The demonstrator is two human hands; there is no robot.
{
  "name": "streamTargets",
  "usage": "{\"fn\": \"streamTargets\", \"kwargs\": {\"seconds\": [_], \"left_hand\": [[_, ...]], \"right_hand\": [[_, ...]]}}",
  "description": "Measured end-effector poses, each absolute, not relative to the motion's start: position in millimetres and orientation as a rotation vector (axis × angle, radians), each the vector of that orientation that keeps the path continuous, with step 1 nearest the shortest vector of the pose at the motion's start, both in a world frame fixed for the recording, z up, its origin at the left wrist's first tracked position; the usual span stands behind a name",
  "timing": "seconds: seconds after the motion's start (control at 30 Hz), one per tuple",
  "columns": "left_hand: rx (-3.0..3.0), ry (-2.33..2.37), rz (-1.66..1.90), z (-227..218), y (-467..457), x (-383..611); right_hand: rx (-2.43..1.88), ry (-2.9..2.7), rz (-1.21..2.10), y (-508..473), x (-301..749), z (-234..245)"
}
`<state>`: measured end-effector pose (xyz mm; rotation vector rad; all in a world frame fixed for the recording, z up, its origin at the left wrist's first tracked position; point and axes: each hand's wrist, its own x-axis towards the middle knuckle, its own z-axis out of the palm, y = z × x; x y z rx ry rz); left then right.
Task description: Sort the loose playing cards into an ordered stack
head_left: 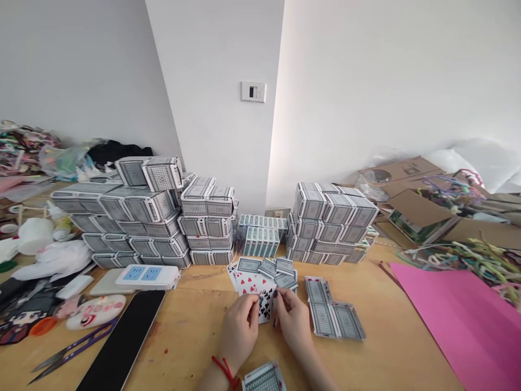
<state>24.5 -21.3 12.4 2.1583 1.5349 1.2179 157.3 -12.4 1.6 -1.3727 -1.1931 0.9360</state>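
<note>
My left hand [240,328] and my right hand [291,320] meet over the wooden table [195,336], and both pinch a small fan of playing cards [265,304] with black club pips showing. Just beyond the fingers lie face-up red heart cards [247,282] and several face-down patterned cards [268,267]. A flattened, opened card box [331,312] rests to the right of my right hand. Another card box [264,377] sits at the table's near edge between my wrists. A red string is tied round my left wrist.
Tall stacks of card boxes stand at the back left [142,217], centre [207,222] and right [329,222]. A power strip [147,276], a black tablet [122,339] and scissors [69,353] lie left. Pink paper [459,320] and cardboard with pipe cleaners [448,217] fill the right.
</note>
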Motion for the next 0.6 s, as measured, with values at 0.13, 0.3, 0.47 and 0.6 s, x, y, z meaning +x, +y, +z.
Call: {"fn": "streamTargets", "kwargs": {"seconds": [0.13,0.3,0.47,0.6], "left_hand": [[2.221,1.526,1.175,10.9,-21.4,24.9],[2.347,1.472,1.199,9.9,-22.4,25.3],[2.322,1.501,1.306,11.3,-24.0,26.5],[2.323,1.513,1.297,11.9,-23.3,26.0]], "right_hand": [[-1.34,-1.15,1.032,-12.4,157.2,4.3],[-1.361,-1.182,0.875,-14.2,155.9,5.2],[-1.319,-1.123,0.899,-12.9,154.9,5.6],[-1.361,-1.196,0.891,-14.2,154.6,6.5]]}}
